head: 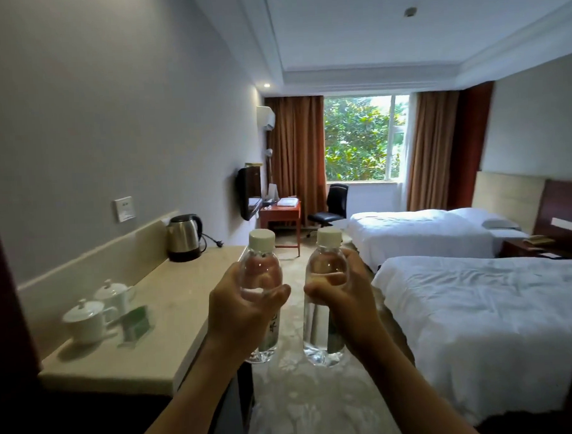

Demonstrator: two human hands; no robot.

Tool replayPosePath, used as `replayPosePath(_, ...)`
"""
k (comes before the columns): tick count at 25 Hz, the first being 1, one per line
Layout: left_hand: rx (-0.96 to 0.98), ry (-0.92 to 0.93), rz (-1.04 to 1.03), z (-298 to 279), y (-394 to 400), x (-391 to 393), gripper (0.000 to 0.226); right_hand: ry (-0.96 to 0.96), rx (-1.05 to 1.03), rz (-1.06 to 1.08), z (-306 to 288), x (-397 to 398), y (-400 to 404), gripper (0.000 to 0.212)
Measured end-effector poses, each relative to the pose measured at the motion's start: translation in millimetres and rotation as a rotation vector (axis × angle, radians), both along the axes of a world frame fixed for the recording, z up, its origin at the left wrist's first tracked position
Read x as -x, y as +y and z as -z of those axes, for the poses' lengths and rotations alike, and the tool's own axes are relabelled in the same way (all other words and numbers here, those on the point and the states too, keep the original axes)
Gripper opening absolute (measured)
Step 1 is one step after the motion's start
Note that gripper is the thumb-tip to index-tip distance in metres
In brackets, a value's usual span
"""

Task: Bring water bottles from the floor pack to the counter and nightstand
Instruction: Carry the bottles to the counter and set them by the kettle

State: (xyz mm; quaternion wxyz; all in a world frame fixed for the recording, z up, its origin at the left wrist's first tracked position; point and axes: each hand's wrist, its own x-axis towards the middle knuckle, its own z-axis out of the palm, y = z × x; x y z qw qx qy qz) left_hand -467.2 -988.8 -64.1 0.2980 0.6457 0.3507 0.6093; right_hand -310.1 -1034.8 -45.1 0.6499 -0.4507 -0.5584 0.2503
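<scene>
I hold two clear water bottles with white caps upright in front of me, over the carpeted aisle. My left hand (241, 312) grips the left bottle (260, 267) around its middle. My right hand (345, 296) grips the right bottle (325, 316) the same way. The beige stone counter (171, 326) runs along the wall just left of my left hand. The dark wooden nightstand (522, 247) stands between the two beds at the far right. The floor pack is out of view.
On the counter stand a steel kettle (184, 237), two white lidded cups (89, 319) and a green card (135, 325). Two white beds (485, 316) fill the right side. A red desk (279, 213) and black chair (331, 205) stand by the window.
</scene>
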Motion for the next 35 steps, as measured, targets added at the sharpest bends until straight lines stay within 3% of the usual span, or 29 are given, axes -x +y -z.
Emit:
replayPosePath(10, -0.034, 0.044, 0.073, -9, 218, -64, 0.033, 0.008, -0.002, 0.102, 2, -66, 188, 0.046)
replayPosePath(15, -0.009, 0.059, 0.007, 8, 316, -109, 0.031, 0.043, -0.025, 0.063, 20, -119, 304, 0.044)
replayPosePath(21, 0.064, 0.003, -0.211, 3, 435, -120, 0.038, 0.077, 0.006, -0.132, 15, -160, 471, 0.05)
replayPosePath(26, 0.107, -0.051, -0.411, 12, 503, -76, 0.034, 0.115, 0.04, -0.325, 23, -116, 588, 0.054)
replayPosePath(35, 0.04, -0.086, -0.849, 19, 578, 58, 0.033, -0.027, -0.029, -0.832, 46, 59, 736, 0.049)
